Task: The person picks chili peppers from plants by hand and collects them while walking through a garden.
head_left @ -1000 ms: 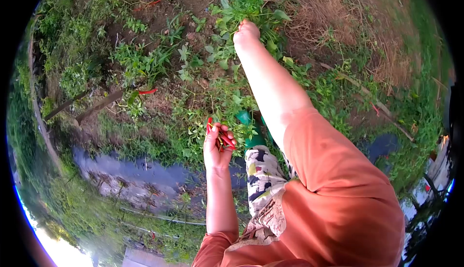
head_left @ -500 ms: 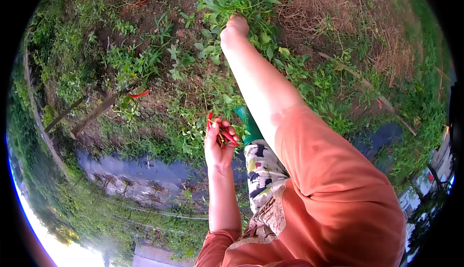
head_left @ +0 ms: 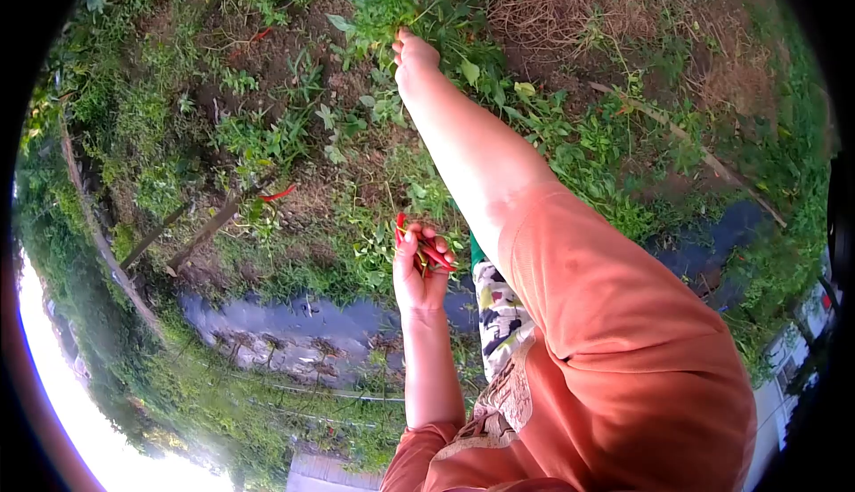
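Note:
My left hand (head_left: 421, 280) is palm up with its fingers curled round several red chillies (head_left: 435, 257). One chilli stands up beside the thumb, and others stick out past the fingers. Farther out, my right hand (head_left: 415, 54) reaches into a leafy green plant (head_left: 385, 13). Its fingers are closed at the lower leaves; whatever lies between them is too small to make out. A green boot (head_left: 477, 250) and patterned trousers (head_left: 500, 318) show partly between my arms.
A red chilli (head_left: 279, 194) hangs near a wooden stake (head_left: 207, 235) on the left. Dark plastic sheeting (head_left: 285, 316) crosses the ground below. Dry straw (head_left: 570, 2) lies at upper right, and a long stick (head_left: 704, 154) lies among weeds on the right.
My right hand has shifted slightly left at the plant, its fingertips now more visible. My left hand still holds the chillies. The view has turned a little.

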Motion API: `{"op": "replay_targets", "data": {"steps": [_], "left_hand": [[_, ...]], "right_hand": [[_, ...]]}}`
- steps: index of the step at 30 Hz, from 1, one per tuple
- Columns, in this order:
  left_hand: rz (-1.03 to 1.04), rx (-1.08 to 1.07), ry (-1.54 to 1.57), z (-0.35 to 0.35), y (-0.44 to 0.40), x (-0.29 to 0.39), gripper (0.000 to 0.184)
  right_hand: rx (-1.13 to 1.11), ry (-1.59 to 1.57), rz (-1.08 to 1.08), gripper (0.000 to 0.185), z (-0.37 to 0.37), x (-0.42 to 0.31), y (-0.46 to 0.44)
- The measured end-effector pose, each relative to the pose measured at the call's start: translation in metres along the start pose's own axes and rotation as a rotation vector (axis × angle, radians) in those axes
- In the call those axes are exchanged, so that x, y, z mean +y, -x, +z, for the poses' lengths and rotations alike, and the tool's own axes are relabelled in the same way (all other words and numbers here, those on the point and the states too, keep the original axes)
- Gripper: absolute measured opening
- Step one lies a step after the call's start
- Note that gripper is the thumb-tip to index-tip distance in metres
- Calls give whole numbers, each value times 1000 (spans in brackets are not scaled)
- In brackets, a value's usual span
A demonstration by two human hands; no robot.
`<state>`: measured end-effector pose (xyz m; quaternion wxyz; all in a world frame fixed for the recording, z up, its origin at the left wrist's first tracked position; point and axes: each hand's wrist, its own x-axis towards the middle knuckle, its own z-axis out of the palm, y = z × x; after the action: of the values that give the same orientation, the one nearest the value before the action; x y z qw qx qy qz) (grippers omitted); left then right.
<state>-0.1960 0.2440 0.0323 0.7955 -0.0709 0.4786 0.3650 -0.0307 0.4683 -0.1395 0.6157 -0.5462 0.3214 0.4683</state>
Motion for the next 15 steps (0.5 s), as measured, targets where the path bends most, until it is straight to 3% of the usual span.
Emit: {"op": "replay_targets", "data": {"steps": [2,5,9,10,12,15], "left_hand": [[-3,14,-9,0,2,-1,15],[-10,47,-23,2,4,-4,15],[-27,112,-19,4,5,-6,16],[-29,124,-12,3,4,-7,16],[-36,121,-20,6,2,-8,16],[-17,153,-21,6,-1,-11,17]], "right_hand": [[11,74,43,19,4,1,-8],[35,402,-163,19,4,-2,3],[75,500,-327,15,0,9,-6],[62,253,-306,8,5,29,-33],[34,74,-272,5,15,40,-51],[82,70,-192,6,18,27,-35]]}}
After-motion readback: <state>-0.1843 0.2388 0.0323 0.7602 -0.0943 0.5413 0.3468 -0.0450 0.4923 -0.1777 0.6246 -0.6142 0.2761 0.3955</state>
